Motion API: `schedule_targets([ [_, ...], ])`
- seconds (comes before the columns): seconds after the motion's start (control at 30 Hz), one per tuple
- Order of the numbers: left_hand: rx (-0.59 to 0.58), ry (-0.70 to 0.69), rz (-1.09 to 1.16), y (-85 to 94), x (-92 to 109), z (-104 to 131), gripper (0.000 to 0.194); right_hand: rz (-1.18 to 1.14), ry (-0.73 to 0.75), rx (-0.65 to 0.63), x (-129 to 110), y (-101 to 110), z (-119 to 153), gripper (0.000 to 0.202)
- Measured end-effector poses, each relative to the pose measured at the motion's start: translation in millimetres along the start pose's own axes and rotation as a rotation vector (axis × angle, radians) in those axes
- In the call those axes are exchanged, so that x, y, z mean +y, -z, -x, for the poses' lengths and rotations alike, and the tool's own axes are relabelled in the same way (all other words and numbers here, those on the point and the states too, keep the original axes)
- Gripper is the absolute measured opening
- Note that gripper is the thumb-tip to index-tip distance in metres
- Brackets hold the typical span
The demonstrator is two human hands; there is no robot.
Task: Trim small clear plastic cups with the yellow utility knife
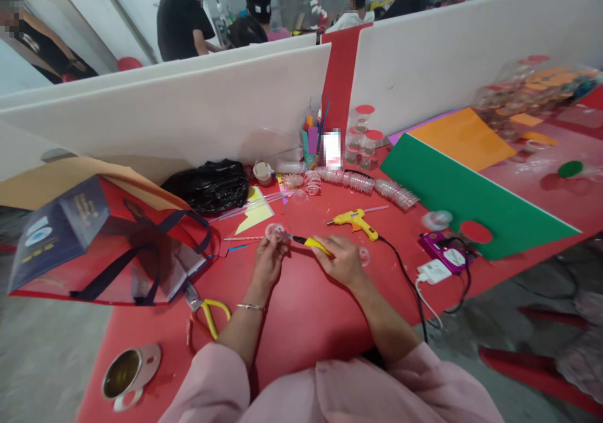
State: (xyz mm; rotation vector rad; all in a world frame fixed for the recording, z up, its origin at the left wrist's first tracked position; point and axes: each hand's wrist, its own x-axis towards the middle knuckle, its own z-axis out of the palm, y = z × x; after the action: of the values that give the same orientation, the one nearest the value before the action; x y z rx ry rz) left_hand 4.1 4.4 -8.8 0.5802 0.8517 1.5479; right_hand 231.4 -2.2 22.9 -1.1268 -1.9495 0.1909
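My left hand (270, 261) pinches a small clear plastic lid (274, 229) above the red table. In my right hand (342, 258) is a yellow-handled craft knife (315, 244), its blade end pointing left against the lid. The fingers of both hands are closed. Just beyond my right hand lies a yellow hot glue gun (354, 220) with a clear glue stick in its back. Another clear disc (364, 256) rests to the right of that hand. A thin striped straw (242, 239) lies left of my left hand.
Scissors (210, 316) and a mug (125, 373) stand at the left, near a large bag (113, 241). Stacked clear plastic cups (348, 180) line the back. A green board (471, 203) and a purple power strip (440, 251) with cables are at the right. People sit beyond the partition (188, 102).
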Motion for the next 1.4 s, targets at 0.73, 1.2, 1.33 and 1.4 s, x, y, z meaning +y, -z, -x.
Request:
schedule_targets([
  [0.73, -0.011, -0.034, -0.061, -11.1, 7, 6, 0.036, -0.036, -0.044, -0.073, -3, -2, 1, 0.027],
  [1.2, -0.017, 0.016, -0.001, -4.0, 6, 3, 0.034, -0.041, -0.031, -0.037, -1, -2, 3, 0.026],
  [1.33, 0.005, -0.007, -0.011, -1.4, 4, 1, 0.033, -0.022, -0.033, -0.032, 0, -2, 4, 0.027],
  [1.4, 0.010, -0.007, -0.010, -0.3, 3, 0, 0.032, -0.017, -0.028, -0.030, 0, -2, 4, 0.027],
])
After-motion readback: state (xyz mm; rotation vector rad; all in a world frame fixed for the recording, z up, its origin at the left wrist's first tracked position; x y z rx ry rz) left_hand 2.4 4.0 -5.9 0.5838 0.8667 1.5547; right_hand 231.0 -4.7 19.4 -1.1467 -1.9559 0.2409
